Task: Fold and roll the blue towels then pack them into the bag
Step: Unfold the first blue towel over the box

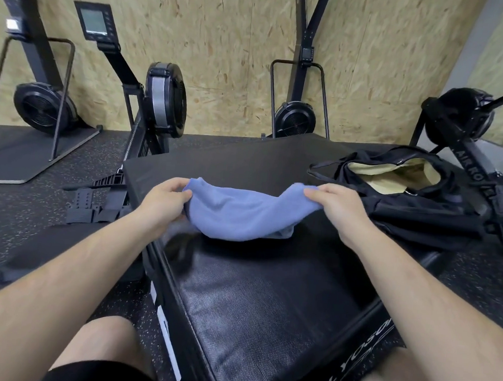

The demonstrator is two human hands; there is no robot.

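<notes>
Two hands in use: left hand and right hand, held well apart above the surface.
Far left: rowing machine on the floor by a chipboard wall; not part of the task.
Left hand: fingers curled round the left end of the blue towel, thumb on top.
Towel: one seen; sags slack between the hands, looks doubled over; lowest edge touching or just above the surface, cannot tell which.
Right hand: pinches the towel's right end, fingers curled.
Bag: black, at the far right of the surface, mouth open, pale lining showing; no towel visible inside.
Step (judged): folding; roll not yet begun.
Next (judged): lay the towel flat, square its edges, then roll it tight from one end so it passes the bag's mouth.
</notes>
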